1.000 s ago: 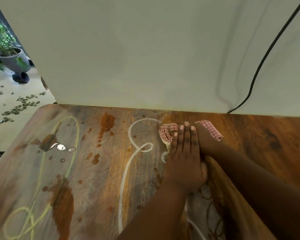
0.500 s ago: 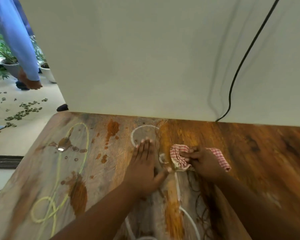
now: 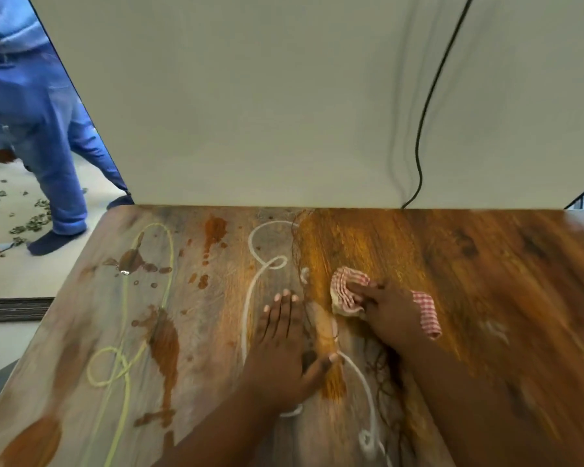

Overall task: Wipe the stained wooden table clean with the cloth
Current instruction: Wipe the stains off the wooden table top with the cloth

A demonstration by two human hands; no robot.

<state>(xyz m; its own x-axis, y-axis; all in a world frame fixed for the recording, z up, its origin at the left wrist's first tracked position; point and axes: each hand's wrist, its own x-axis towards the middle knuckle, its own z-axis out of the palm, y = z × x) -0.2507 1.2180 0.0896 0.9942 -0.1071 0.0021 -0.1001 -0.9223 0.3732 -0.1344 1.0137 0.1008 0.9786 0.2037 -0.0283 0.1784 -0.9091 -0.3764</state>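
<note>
Your right hand [image 3: 390, 310] has its fingers curled round a bunched red-and-white checked cloth [image 3: 346, 291], pressing it onto the tabletop [image 3: 486, 264]; a loose tail of the cloth trails out past the far side of that hand. Your left hand [image 3: 280, 342] lies flat on the wood just beside the right, fingers straight and together, thumb spread toward the cloth, holding nothing. The deciding relation: the unwiped soiling lies to the left of both hands, so the cloth must travel across or around the bracing left hand, which is the nearer to it. Wood to the right of the cloth hand shows warm, glossy and clear-grained; wood to the left is dull and greyish. A white looping line [image 3: 250, 298] runs under and just beyond the left hand, its long axis running away from you. Further left lie rust-brown splashes [image 3: 166, 345], elongated the same way, and a pale yellow looped line [image 3: 125, 332]. In my judgement roughly half the surface remains, and the brown patches look wet enough to smear. Motion blur softens the right edge.
</note>
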